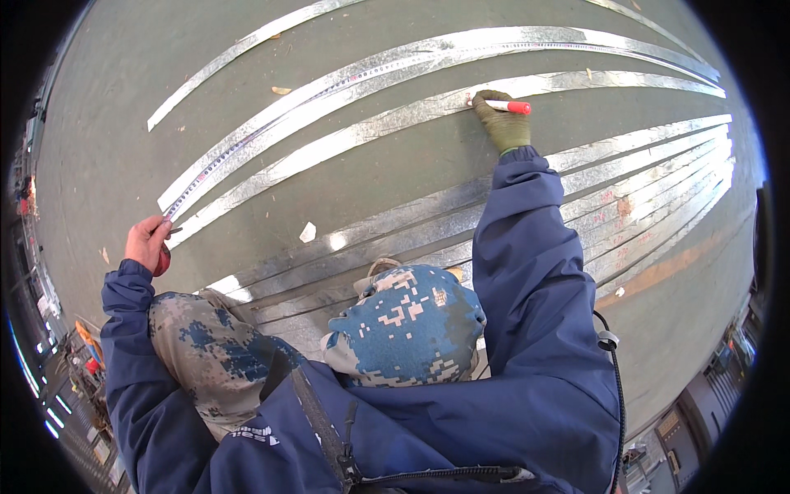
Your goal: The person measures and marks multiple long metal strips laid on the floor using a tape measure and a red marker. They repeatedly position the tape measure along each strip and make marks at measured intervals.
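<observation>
At the left, my bare left hand (146,242) is closed round a red tape measure (163,263) near the end of a metal strip. Its long tape (352,78) runs away to the right along a shiny flat metal strip (461,41). A small dark piece juts out by my left fingers; I cannot make out what it is. In a green glove, my right hand (504,125) grips a white marker (512,107) with a red end. The marker's other end points left, at the surface of a nearer metal strip (370,132); whether it touches is too small to tell.
Several more metal strips (625,152) lie side by side under and beside my knees, some with red marks. Another strip (255,39) lies farther off on the grey-green floor (395,177). A pale scrap (308,232) and dry leaves (281,90) are scattered about.
</observation>
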The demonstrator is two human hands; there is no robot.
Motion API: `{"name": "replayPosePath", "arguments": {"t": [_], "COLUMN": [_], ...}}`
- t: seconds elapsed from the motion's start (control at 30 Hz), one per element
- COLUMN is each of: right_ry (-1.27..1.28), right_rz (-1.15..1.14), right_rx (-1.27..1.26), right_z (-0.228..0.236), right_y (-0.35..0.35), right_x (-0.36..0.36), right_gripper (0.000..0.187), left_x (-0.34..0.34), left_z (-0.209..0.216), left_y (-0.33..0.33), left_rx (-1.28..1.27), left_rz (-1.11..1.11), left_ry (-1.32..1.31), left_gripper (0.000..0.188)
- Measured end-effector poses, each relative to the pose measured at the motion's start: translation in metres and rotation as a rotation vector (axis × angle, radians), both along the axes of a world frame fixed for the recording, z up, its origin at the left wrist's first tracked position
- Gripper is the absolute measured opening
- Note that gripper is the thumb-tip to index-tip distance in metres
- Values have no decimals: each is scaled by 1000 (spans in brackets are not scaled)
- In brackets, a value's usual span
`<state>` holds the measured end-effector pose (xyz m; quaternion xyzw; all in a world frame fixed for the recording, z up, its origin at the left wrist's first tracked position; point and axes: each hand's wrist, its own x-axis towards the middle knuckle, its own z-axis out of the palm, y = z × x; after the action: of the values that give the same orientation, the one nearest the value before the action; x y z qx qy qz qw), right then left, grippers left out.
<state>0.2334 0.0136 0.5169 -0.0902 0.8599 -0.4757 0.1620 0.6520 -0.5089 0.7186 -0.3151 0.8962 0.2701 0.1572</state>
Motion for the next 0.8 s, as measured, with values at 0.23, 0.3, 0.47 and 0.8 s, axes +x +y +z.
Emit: {"name": "replayPosePath", "arguments": {"t": [0.23,0.3,0.47,0.8], "right_ry": [-76,-4,-38,45], "right_rz": [-269,-207,-145,-240], "right_rx": [-269,-138,-111,-204], "right_z": [-1,-6,0,-9], "right_y": [-2,1,2,7], "right_x": [-2,-4,-1,-12], "right_gripper": [20,19,22,23], "left_x": [-2,-3,0,-13], "left_z": [4,2,-4,-3], "left_y": [4,3,0,6], "left_rx": [-2,-1,34,30], "left_rz": [1,-5,9,-10], "left_ry": [-11,-1,42,1], "left_gripper": [19,20,20,19]}}
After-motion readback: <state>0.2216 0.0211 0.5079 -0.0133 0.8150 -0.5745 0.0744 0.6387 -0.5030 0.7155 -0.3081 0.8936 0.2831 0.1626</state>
